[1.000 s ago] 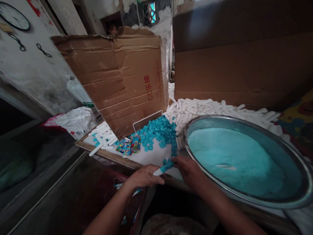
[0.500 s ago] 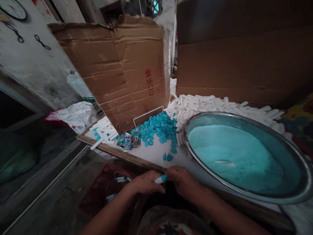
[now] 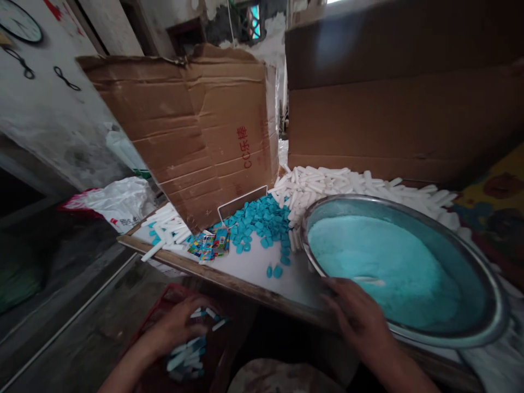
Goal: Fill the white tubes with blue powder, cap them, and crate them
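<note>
My left hand (image 3: 180,322) is over a red basket (image 3: 167,297) below the table edge, its fingers apart. Under and beside it lie several white tubes with blue caps (image 3: 188,357). To the right, my right hand (image 3: 358,319) hovers by the near left rim of a large metal basin (image 3: 450,335), somewhat blurred, fingers apart and nothing seen in them. Light blue powder (image 3: 368,245) fills much of the basin, and a white scoop-like piece (image 3: 369,280) lies in it. Loose blue caps (image 3: 262,218) are heaped on the table left of the basin.
White tubes (image 3: 327,183) are piled behind the basin, and more white tubes (image 3: 167,226) lie at the table's left corner. Colourful packets (image 3: 210,244) sit near the wooden edge (image 3: 245,289). Cardboard sheets (image 3: 196,131) stand upright along the back.
My hands were together at the table edge with a blue-capped white tube. The left has moved down-left over the basket, the right toward the basin; the tube is no longer between them.
</note>
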